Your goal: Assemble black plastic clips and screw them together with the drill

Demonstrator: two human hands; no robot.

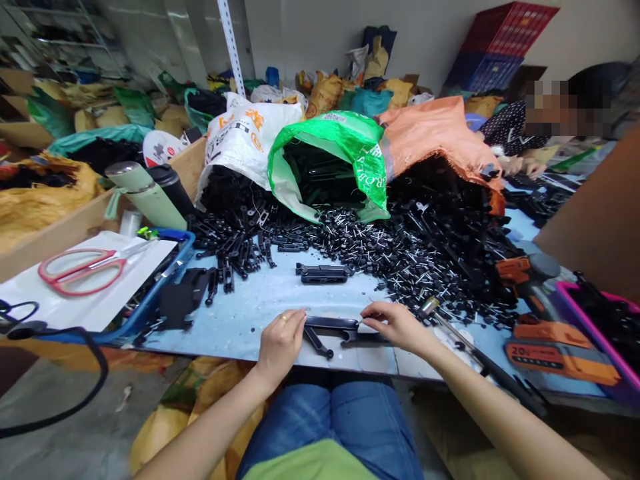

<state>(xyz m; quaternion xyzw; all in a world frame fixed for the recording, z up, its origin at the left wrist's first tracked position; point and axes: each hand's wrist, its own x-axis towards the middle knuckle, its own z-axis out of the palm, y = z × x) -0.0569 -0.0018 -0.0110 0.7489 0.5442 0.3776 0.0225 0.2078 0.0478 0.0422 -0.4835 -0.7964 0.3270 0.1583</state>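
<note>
Near the table's front edge, my left hand is closed on the left end of a long black bar. My right hand is at the bar's right end, its thumb and forefinger pinched together; what lies between them is too small to make out. Below the bar, a short black arm slants down to the right. Another black piece lies partly under my right hand. Farther back on the blue table rests a folded black assembly.
Heaped black parts and screws spill from a green bag and its neighbours. An orange drill and a screwdriver lie right. Red scissors top a blue tray left. A person sits at back right.
</note>
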